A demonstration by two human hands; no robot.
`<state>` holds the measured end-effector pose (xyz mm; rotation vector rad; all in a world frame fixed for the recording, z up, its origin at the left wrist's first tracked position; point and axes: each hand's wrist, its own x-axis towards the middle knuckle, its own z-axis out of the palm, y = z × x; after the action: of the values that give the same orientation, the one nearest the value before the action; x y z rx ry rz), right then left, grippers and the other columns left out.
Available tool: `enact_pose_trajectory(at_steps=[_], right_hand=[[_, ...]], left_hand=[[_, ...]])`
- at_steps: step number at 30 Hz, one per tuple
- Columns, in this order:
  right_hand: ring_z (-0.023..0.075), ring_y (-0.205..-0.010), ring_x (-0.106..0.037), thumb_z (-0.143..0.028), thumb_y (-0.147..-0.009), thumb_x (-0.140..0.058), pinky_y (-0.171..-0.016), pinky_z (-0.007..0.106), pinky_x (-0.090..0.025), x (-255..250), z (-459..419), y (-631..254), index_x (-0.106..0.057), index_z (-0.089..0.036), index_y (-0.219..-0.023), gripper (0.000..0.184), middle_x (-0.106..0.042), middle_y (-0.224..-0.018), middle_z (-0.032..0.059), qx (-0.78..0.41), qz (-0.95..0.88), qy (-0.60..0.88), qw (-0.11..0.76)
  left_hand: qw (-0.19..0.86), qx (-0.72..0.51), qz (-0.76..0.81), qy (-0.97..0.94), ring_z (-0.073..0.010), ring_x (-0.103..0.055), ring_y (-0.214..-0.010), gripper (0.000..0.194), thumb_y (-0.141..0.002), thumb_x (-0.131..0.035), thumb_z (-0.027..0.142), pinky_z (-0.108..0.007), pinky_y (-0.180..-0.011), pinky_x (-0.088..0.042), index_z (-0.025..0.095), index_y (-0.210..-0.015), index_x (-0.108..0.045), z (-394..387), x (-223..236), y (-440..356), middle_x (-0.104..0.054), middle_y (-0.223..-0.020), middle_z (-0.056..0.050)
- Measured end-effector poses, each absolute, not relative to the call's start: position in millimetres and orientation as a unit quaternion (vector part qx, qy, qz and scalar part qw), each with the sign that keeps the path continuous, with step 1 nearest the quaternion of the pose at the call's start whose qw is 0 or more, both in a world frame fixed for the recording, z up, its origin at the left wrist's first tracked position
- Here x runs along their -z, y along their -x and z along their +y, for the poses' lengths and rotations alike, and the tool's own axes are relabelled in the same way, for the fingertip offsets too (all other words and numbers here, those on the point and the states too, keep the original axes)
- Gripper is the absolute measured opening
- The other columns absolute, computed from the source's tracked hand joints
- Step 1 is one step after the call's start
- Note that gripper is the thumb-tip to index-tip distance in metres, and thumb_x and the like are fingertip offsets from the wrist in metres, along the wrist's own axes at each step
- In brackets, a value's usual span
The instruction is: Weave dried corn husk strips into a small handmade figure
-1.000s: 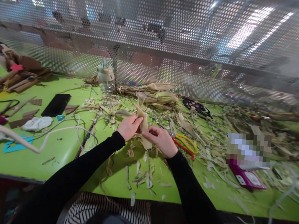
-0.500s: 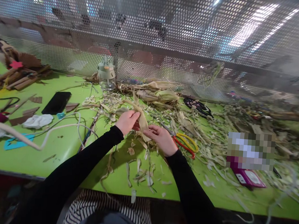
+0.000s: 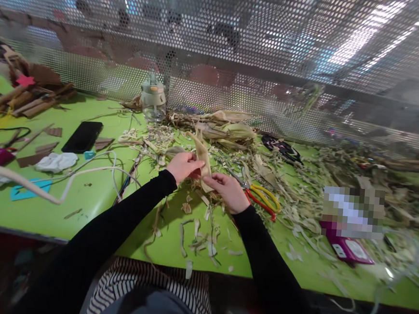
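A pale strip of dried corn husk (image 3: 202,157) is held up between my two hands, just above the green table. My left hand (image 3: 184,166) pinches its left edge with thumb and fingers. Lower down on the right side, my right hand (image 3: 228,190) grips the same husk, thumb on top. The husk's upper end points away from me and curls to the left. Beside my right hand lie scissors (image 3: 264,200) with red and yellow handles. Husk scraps (image 3: 197,243) are scattered on the table below my hands.
Whole husks (image 3: 229,132) are heaped at the back by a perforated metal screen (image 3: 218,46). A bottle (image 3: 153,99) and a black phone (image 3: 83,137) stand and lie to the left. Cables (image 3: 85,169) cross the left side; a magenta device (image 3: 349,248) lies at right.
The husk's upper end now stands more upright, and my left thumb lies further across it. Both hands keep hold. The whole view has shifted slightly.
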<state>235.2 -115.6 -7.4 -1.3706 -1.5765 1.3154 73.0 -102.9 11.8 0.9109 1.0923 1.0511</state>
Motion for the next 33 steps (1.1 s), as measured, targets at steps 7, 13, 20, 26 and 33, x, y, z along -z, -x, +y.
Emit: enact_pose_trajectory(at_steps=[7,13,20,26,33], right_hand=[[0.0075,-0.054,-0.047,-0.049,-0.067,-0.070,-0.051,0.021,-0.042,7,-121,-229,-0.056,-0.019,-0.068,0.034,-0.050,-0.062,-0.0059,-0.535,-0.577,0.497,0.366],[0.0064,-0.051,-0.048,-0.055,-0.060,-0.074,-0.046,0.019,-0.039,8,-124,-223,-0.055,-0.019,-0.072,0.042,-0.054,-0.065,-0.0047,-0.611,-0.512,0.470,0.379],[0.0121,-0.059,-0.055,-0.051,-0.072,-0.067,-0.057,0.026,-0.045,2,-129,-233,-0.060,-0.019,-0.082,0.034,-0.062,-0.070,0.0006,-0.445,-0.640,0.472,0.412],[0.0175,-0.073,-0.057,-0.036,-0.078,-0.067,-0.066,0.032,-0.046,-5,-132,-234,-0.065,-0.022,-0.086,0.016,-0.066,-0.084,0.0050,-0.198,-0.788,0.415,0.410],[0.0195,-0.079,-0.058,-0.033,-0.080,-0.065,-0.071,0.033,-0.047,-2,-132,-233,-0.071,-0.024,-0.081,0.010,-0.063,-0.081,0.0048,-0.114,-0.814,0.401,0.405]], left_hand=[[0.575,-0.496,0.489,-0.430,-0.0056,-0.048,-0.047,0.019,-0.076,-0.063,0.017,-0.016,-0.042,-0.032,0.015,-0.062,-0.051,-101,-8,-70,-0.051,-0.052,0.004],[0.743,-0.443,0.322,-0.384,-0.0093,-0.054,-0.055,0.018,-0.080,-0.058,0.030,-0.019,-0.050,-0.042,0.013,-0.079,-0.062,-110,0,-89,-0.062,-0.068,-0.003],[0.787,-0.500,0.323,-0.161,-0.0097,-0.060,-0.056,0.031,-0.094,-0.033,0.023,-0.021,-0.053,-0.047,0.016,-0.068,-0.049,-115,-7,-95,-0.063,-0.068,-0.004],[0.799,-0.486,0.330,-0.131,-0.0082,-0.056,-0.050,0.030,-0.094,-0.034,0.023,-0.018,-0.044,-0.041,0.015,-0.070,-0.049,-116,-15,-91,-0.058,-0.063,-0.001],[0.800,-0.485,0.328,-0.131,-0.0043,-0.045,-0.041,0.032,-0.095,-0.036,0.026,-0.015,-0.038,-0.032,0.014,-0.069,-0.049,-121,-14,-97,-0.052,-0.056,0.002]])
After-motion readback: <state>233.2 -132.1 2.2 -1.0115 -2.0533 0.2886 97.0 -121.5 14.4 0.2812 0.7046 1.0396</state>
